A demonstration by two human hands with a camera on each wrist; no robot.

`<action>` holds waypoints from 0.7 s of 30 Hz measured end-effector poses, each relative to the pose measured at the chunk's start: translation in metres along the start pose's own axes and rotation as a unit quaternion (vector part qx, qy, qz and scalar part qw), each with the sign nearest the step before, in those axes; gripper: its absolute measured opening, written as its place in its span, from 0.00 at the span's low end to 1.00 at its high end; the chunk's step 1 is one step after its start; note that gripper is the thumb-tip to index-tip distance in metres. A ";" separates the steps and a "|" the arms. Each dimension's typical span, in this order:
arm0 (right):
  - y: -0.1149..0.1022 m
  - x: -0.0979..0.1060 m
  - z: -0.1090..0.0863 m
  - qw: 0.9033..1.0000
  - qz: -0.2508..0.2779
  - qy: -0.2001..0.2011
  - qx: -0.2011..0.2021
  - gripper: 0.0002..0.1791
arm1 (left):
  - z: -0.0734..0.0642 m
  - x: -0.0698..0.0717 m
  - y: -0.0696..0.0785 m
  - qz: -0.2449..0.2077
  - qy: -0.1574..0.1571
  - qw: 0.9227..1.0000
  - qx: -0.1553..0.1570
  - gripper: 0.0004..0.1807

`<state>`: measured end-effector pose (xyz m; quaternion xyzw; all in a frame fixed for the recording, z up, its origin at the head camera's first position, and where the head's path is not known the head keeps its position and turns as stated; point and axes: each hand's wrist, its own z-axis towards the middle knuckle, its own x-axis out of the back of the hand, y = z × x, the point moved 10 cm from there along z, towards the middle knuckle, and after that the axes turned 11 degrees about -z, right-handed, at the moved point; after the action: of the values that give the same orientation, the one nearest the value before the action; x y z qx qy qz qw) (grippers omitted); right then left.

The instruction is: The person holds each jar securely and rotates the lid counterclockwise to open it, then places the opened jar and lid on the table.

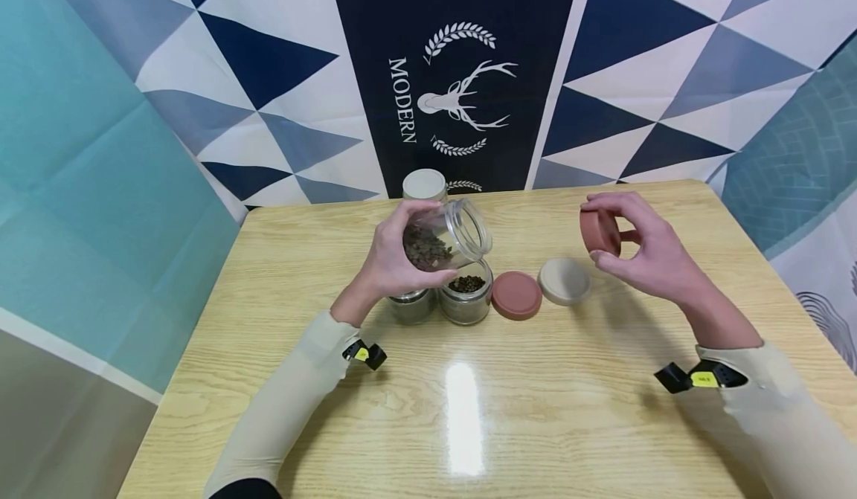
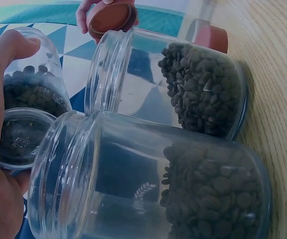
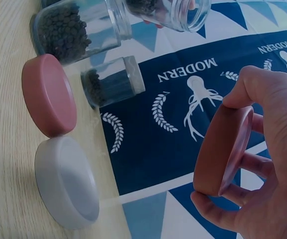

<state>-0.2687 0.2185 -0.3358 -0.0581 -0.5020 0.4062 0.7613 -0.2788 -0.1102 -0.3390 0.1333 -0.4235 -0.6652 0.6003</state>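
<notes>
Left hand (image 1: 387,257) gripped tilted jar (image 1: 434,240), right hand (image 1: 646,250) pinched brick-red lid (image 1: 594,231); steady tilt seemed best, contact with lower jar (image 1: 465,308) unclear.

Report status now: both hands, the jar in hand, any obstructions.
Left hand holding open jar, tilted, dark pieces inside. Right hand gripping red lid, well apart from that jar. Jar uncovered, no obstruction visible at its mouth.
</notes>
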 end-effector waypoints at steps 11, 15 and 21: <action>0.000 -0.004 0.000 0.999 -0.043 -0.020 -0.006 0.37 | 0.000 0.001 0.002 -0.001 0.002 1.000 -0.004 0.53; -0.001 -0.005 0.000 0.997 -0.065 -0.031 -0.006 0.37 | 0.000 0.000 0.000 -0.001 0.002 1.000 -0.003 0.52; -0.006 -0.007 0.001 0.995 -0.086 -0.040 0.018 0.34 | 0.000 -0.001 0.000 -0.001 0.003 1.000 -0.007 0.53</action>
<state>-0.2671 0.2092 -0.3373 0.0152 -0.5280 0.3502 0.7735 -0.2783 -0.1097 -0.3393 0.1319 -0.4167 -0.6682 0.6020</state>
